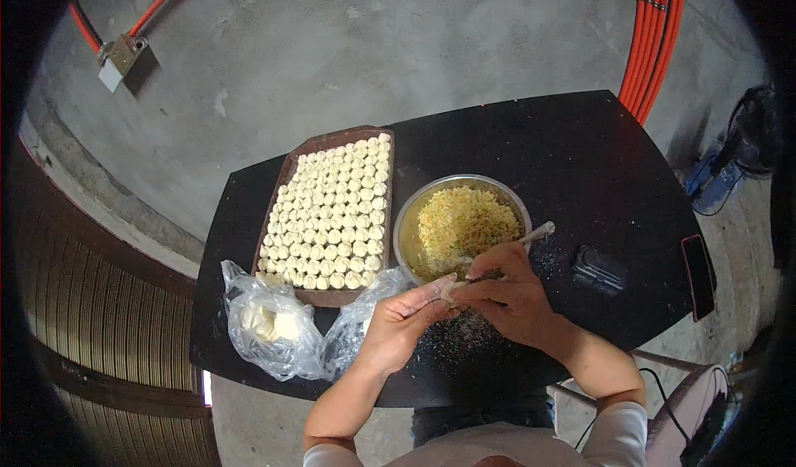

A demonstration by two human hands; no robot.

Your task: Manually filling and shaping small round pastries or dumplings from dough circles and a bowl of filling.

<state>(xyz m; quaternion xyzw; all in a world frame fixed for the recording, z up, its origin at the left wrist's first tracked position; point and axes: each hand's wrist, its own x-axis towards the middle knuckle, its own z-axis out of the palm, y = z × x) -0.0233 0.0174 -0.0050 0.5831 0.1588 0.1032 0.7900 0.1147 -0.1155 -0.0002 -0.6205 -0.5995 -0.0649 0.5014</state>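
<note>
Just in front of a round metal bowl, my two hands meet. My left hand is closed, its thumb and fingers pinching a small pale piece of dough. From the other side, the fingertips of my right hand press on the same dough. A whitish, floury stick-like handle juts out beyond my right hand and appears held in it; its other end is hidden. The bowl holds a yellowish, finely chopped filling. Left of it, a brown tray carries rows of small pleated dumplings.
Clear plastic bags with pale dough inside lie at the front left of the black table. White flour is scattered before me. A dark case and a phone lie right. A chair stands front right.
</note>
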